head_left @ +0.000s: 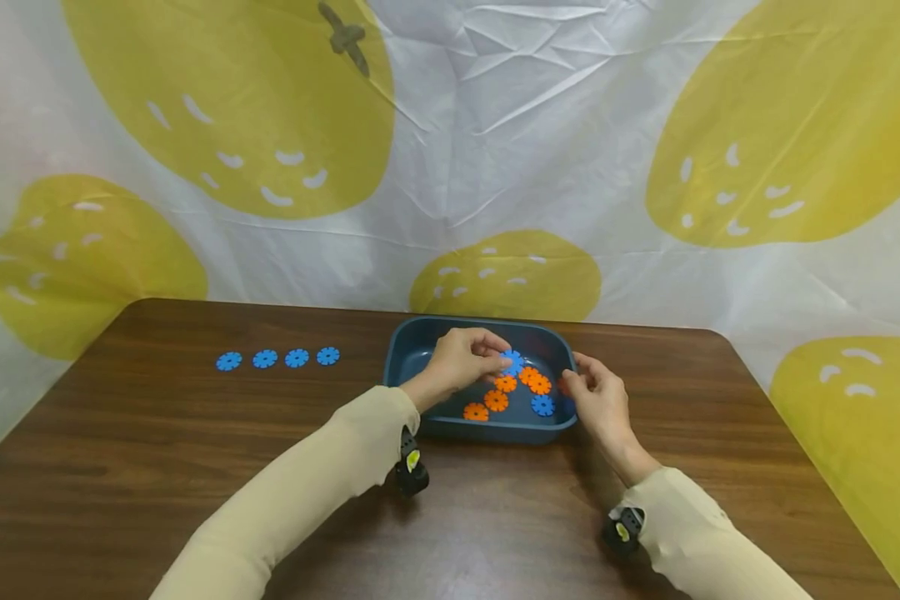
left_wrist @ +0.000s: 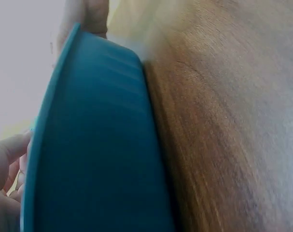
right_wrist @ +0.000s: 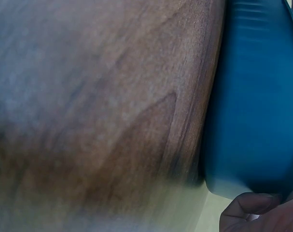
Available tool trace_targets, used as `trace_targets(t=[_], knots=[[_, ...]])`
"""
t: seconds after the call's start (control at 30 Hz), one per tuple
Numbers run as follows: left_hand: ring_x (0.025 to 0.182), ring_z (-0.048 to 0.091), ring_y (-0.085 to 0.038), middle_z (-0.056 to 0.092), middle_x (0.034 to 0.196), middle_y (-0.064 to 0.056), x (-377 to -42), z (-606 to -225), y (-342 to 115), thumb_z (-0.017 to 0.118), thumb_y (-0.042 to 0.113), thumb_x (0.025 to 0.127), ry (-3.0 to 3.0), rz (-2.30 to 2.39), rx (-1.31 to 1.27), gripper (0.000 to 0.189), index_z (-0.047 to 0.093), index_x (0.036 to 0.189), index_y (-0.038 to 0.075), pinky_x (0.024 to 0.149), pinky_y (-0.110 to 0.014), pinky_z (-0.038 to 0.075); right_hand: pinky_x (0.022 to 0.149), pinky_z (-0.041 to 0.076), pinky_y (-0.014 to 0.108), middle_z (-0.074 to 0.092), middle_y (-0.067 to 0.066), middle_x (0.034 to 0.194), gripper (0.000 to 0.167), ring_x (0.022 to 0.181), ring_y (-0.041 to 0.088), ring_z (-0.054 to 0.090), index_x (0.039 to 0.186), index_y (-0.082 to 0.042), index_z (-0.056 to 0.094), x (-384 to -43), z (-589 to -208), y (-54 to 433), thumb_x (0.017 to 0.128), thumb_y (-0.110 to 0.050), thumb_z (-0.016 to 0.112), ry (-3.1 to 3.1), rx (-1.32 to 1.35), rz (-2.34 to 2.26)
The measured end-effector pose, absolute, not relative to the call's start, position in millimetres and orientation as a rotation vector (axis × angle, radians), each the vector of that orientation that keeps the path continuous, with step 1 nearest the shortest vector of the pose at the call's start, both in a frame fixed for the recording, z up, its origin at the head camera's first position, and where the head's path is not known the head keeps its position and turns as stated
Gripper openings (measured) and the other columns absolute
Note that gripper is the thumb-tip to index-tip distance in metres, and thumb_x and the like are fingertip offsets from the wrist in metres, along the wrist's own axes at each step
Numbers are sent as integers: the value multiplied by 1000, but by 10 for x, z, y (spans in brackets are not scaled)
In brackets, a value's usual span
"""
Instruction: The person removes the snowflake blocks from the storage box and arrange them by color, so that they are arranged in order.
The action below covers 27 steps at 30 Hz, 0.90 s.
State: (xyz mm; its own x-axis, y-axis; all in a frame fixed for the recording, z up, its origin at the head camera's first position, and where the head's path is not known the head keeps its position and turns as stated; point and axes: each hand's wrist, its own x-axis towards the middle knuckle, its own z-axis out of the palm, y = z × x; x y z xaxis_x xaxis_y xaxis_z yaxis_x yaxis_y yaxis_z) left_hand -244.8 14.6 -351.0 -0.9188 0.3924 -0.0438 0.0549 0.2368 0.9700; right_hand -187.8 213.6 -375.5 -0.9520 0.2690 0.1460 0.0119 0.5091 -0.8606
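From here, I see the left hand (head_left: 461, 360) pinching a blue, round, notched plastic disc (head_left: 513, 362) over the dark-blue rectangular plastic tub (head_left: 487, 432). The right hand (head_left: 602, 404) grips the tub's right rim.

brown wood-grain table (head_left: 487, 533), white cloth (head_left: 517, 175) behind, yellow fruit print (head_left: 247, 92)

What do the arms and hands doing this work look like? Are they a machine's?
No, a person's. The left hand and right hand wear no gloves. The left sleeve and right sleeve are long, plain and cream. Each wrist carries a small black strapped-on device with a yellow-green patch.
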Motion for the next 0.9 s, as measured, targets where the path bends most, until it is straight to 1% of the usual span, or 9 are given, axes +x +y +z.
trace_targets(t=[0.1,0.2,0.37,0.5,0.67,0.83,0.9], knots=[[88,67,-35,68,86,-10,-2447,-3473,78,69,9,85,2219,1772,386,20,68,104,4,77,-43,55,60,48,13,65,16,78,35,78,21,68,126,4,55,-1878,-3751,2143,93,-9,55,-2489,-234,1420],[90,66,-37,69,87,-10,-2448,-3445,2,68,10,86,2207,1803,361,20,68,105,5,79,-44,55,61,49,12,64,18,80,35,78,21,68,126,4,55,-1879,-3748,2145,94,-9,55,-2487,-233,1426],[89,67,-35,68,88,-11,-2447,-3413,-141,68,10,86,2203,1855,339,22,67,107,4,80,-44,54,62,48,11,64,18,81,35,80,24,69,126,4,55,-1881,-3747,2150,94,-9,55,-2489,-229,1431],[92,66,-35,68,91,-12,-2443,-3397,-253,68,11,86,2203,1892,313,23,67,108,4,82,-45,53,62,48,10,65,17,80,35,80,23,69,126,4,54,-1881,-3741,2160,94,-9,55,-2484,-228,1439],[93,65,-35,68,91,-10,-2438,-3397,-379,68,12,86,2190,1924,281,24,67,109,4,85,-46,52,63,47,9,63,20,83,36,82,24,69,127,4,54,-1877,-3731,2169,94,-9,54,-2489,-233,1441],[94,66,-34,67,90,-8,-2439,-3399,-535,67,12,87,2186,1951,250,25,66,111,4,85,-44,53,64,47,8,63,22,86,36,86,29,68,128,5,53,-1870,-3726,2168,95,-9,54,-2495,-229,1446],[92,67,-30,67,90,-6,-2448,-3399,-616,67,12,88,2189,1961,242,27,65,113,3,83,-40,54,63,47,8,63,22,86,36,86,30,68,128,5,53,-1871,-3725,2165,95,-9,54,-2493,-226,1443]])
